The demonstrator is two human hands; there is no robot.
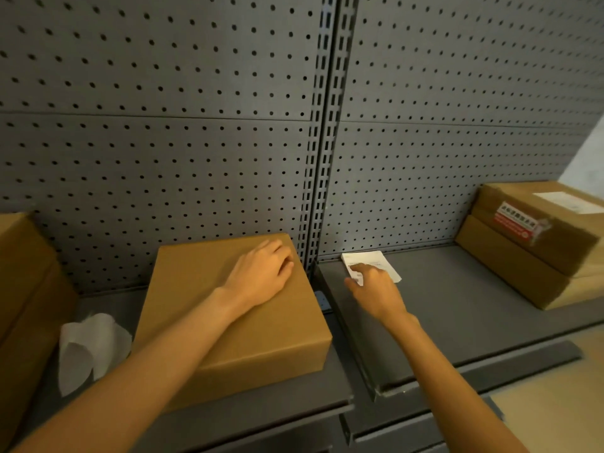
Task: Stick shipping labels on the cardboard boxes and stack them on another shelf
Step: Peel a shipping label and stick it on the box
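Cardboard box [235, 325] at left shelf's [268, 410] right edge, left hand [261, 276] flat on top; right hand [376, 286] fingers touching labels [366, 261] near right shelf's [457, 308] back-left corner.

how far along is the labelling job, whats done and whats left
Done: the stacked boxes on the right shelf, top one bearing a white label. In hand: the left hand rests on the unlabelled box while the right hand reaches the label stack. Left: labelling and stacking it, plus the boxes at far left.
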